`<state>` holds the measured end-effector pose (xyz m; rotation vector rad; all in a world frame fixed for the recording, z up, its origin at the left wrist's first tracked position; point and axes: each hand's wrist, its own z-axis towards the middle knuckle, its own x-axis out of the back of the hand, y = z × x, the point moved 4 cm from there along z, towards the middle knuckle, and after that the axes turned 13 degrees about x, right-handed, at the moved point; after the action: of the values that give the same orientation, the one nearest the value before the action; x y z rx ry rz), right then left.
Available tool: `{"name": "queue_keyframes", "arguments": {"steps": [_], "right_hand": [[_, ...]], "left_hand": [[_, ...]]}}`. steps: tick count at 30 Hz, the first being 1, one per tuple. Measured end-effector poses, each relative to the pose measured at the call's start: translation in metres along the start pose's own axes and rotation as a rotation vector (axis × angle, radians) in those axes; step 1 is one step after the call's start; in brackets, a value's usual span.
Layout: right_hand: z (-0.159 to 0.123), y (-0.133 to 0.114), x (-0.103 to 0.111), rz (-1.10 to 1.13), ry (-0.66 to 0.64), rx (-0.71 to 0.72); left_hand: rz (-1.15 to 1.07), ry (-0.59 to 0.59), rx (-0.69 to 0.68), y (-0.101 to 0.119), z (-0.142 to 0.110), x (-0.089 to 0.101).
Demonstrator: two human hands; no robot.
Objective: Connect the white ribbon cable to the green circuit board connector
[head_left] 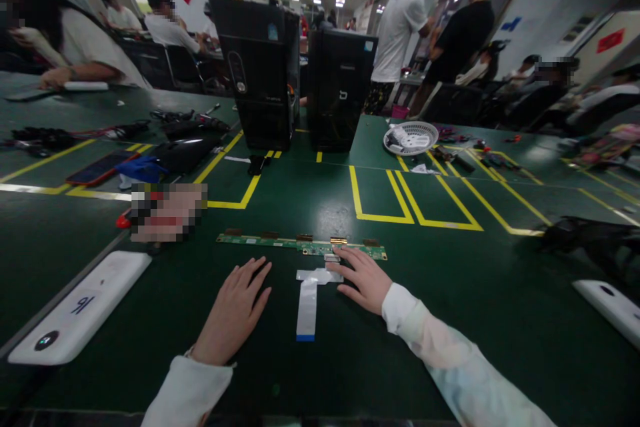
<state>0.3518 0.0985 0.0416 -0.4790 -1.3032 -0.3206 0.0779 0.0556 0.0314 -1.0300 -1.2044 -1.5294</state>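
A long, narrow green circuit board (280,241) lies crosswise on the dark green table. From its connector a white flat ribbon cable (307,307) with a blue end runs toward me, bent at an angle near the board. My right hand (364,278) rests over the board's right part, fingers stretched out, fingertips at the connector and the cable's upper end. My left hand (235,307) lies flat on the table left of the cable, fingers stretched and holding nothing. It is apart from both board and cable.
Two black computer towers (263,80) stand at the back middle. A white basket (411,138) sits right of them. White devices (80,310) lie at left and right. Cables and a blue cloth-like item (143,167) are at back left. Several people sit or stand beyond.
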Motion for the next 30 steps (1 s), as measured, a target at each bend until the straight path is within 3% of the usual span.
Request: {"name": "queue_keyframes", "arguments": {"steps": [5,10,19,24,30], "right_hand": [[-0.039,0.001,0.004,-0.032,0.023,-0.056],[-0.1,0.008,0.006,-0.077,0.058,-0.165],[-0.207,0.022,0.015,-0.249,0.167,-0.561],[-0.231,0.018,0.02,-0.399,0.17,-0.879],[-0.229,0.011,0.021,-0.462,0.092,-1.119]], "left_hand": [[-0.014,0.015,0.0,0.0,-0.001,0.001],[-0.004,0.004,0.0,-0.002,-0.002,-0.001],[0.001,0.007,-0.009,-0.003,-0.002,-0.003],[0.011,0.003,-0.015,-0.003,-0.001,-0.004],[0.018,0.008,-0.017,-0.002,0.0,-0.002]]}}
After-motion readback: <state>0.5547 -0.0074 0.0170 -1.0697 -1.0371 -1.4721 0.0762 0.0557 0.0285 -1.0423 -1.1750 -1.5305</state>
